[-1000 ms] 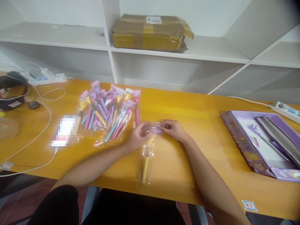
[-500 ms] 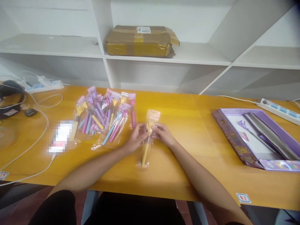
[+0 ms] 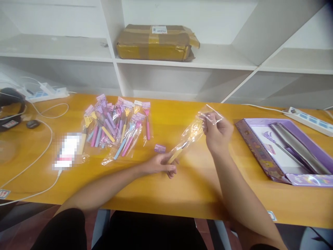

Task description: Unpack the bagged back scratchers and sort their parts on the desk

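Observation:
A yellow back scratcher (image 3: 179, 152) slants over the table, its hand-shaped head (image 3: 197, 129) still inside a clear plastic bag (image 3: 189, 130). My left hand (image 3: 162, 165) is closed round the handle's lower end. Up at the head end, my right hand (image 3: 219, 133) pinches the top of the bag. Just behind my left hand, a small purple label card (image 3: 160, 148) lies flat on the wood. A heap of bagged back scratchers (image 3: 111, 125) in pink, blue, purple and yellow spreads out on the left.
To the right sits an open purple box (image 3: 256, 152) with a purple scratcher and a grey strip in it. Left are a phone (image 3: 68, 151), cables, a black mouse (image 3: 33, 124) and a power strip (image 3: 50, 94). A taped carton (image 3: 156, 43) rests on the shelf behind.
My right hand has moved right and up with the bag's top, while my left has slid down to the handle. The scratcher now tilts, and the label card lies separate on the table.

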The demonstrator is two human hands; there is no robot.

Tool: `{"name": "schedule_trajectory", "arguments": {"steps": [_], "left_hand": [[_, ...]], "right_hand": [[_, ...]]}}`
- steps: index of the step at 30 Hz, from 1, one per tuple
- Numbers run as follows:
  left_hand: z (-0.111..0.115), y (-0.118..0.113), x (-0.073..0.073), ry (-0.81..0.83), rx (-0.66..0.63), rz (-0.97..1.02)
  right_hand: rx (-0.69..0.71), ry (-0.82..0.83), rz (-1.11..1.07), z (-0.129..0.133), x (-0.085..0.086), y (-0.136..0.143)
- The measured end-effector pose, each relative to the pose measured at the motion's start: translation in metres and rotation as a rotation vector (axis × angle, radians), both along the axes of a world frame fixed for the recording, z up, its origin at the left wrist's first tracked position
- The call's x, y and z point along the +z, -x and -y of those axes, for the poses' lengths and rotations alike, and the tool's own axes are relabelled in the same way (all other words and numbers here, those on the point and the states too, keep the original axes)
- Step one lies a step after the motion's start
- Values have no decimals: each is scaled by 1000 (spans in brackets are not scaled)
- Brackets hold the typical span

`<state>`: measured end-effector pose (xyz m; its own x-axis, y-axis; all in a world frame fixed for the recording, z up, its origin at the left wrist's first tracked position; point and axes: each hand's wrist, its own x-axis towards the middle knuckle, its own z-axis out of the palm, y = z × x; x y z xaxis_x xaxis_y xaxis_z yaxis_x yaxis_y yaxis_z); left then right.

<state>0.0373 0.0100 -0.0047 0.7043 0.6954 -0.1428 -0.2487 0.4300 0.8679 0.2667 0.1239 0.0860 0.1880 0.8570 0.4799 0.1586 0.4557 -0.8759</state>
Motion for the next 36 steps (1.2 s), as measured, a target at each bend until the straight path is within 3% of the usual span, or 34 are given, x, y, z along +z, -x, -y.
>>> {"name": "schedule_trajectory", "arguments": {"steps": [4,10,12,14,16,18,20,21,24,26,29,33,36], "left_hand": [[3,1,-2,-37,-4,-52],[4,2,0,-132,-49,-182],[4,4,2,-194,-56,-260],[5,5,4,-247,-71,-313],[5,6,4,-244,-83,-320],[5,5,3,-188,-79,-284],[4,5,1,-129,-63,-206],[3,4,-1,-106,-53,-159],[-1,2,-5,-72,-39,-56],[-3,2,-8,-75,-23,-39],[-3,2,-8,-81,14,-42],[-2,4,-2,-101,2,-94],[0,5,3,-136,22,-109]], "right_hand": [[28,-66,-89,7,43,-7],[-27,-174,-181,14,80,-3],[-42,-221,-163,-1,89,-20],[-206,-404,-228,-31,93,-53],[-392,-459,-175,-69,87,-96],[-508,-170,91,-105,70,-134],[-459,251,477,-131,41,-156],[-419,360,571,-139,25,-161],[-319,529,737,-150,-18,-161],[-275,611,818,-154,-34,-161],[-252,673,868,-164,-37,-169],[-334,612,851,-173,-24,-170],[-341,462,716,-139,-23,-137]]}}
